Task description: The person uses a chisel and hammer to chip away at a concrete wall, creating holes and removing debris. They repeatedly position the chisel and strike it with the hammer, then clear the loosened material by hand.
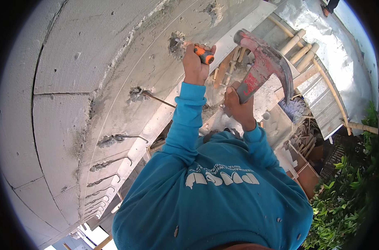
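Note:
My left hand [196,64] is closed around the orange and black handle of a screwdriver [204,55]. Its metal shaft points into a rough chipped hole [177,45] in the concrete beam [152,62]; whether the tip touches the bottom of the hole I cannot tell. My right hand [239,104] grips a worn red claw hammer [261,62] by its handle, near the head. The hammer is raised to the right of the screwdriver, apart from it, with its claw towards the right.
Bent steel bars [159,100] stick out of a row of chipped holes along the beam. Pale wall blocks [61,68] lie beyond it. Bamboo poles [305,57], metal sheets [323,97] and scrap wood are at right, with leafy branches [342,193] below. Another person's foot [326,12] shows at top right.

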Tool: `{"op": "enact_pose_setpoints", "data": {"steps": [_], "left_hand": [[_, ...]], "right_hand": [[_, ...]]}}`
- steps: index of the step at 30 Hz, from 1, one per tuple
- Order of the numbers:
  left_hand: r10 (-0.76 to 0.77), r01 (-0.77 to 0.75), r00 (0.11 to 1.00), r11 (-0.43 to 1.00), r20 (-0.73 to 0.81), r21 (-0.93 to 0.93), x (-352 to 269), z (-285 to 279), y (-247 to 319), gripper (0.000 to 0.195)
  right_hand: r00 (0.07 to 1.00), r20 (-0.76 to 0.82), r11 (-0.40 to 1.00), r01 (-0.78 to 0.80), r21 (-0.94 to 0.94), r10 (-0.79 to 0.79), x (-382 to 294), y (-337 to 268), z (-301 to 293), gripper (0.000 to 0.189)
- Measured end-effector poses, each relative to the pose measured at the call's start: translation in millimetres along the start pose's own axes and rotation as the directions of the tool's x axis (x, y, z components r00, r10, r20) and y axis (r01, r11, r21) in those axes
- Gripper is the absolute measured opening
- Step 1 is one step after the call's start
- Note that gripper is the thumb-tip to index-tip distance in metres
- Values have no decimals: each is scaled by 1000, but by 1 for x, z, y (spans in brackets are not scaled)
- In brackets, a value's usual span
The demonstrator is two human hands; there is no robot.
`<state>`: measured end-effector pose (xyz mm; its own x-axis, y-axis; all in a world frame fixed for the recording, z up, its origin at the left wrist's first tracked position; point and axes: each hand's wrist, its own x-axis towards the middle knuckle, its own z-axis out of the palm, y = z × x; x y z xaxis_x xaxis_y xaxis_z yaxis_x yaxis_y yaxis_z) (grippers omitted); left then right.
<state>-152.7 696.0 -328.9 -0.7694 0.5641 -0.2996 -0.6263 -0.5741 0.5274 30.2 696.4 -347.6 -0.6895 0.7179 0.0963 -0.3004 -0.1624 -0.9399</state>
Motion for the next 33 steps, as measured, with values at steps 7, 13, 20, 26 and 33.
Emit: {"op": "enact_pose_setpoints", "data": {"steps": [7,13,20,26,33], "left_hand": [[-15,21,997,997,70,-80,6,6,12,20],[-24,27,999,987,26,-157,1,13,31,14],[-75,69,997,954,-8,-291,0,26,41,15],[-1,8,998,991,58,-134,25,4,33,24],[0,-4,1000,962,-14,-272,4,19,35,27]], "right_hand": [[996,-26,994,-84,71,86,8,-24,-7,23],[996,-20,982,91,165,-89,-10,-42,3,20],[970,84,970,233,-68,-227,2,12,24,29],[991,117,906,-13,-424,69,-2,15,7,24],[743,95,706,576,413,-662,2,-78,35,21]]}}
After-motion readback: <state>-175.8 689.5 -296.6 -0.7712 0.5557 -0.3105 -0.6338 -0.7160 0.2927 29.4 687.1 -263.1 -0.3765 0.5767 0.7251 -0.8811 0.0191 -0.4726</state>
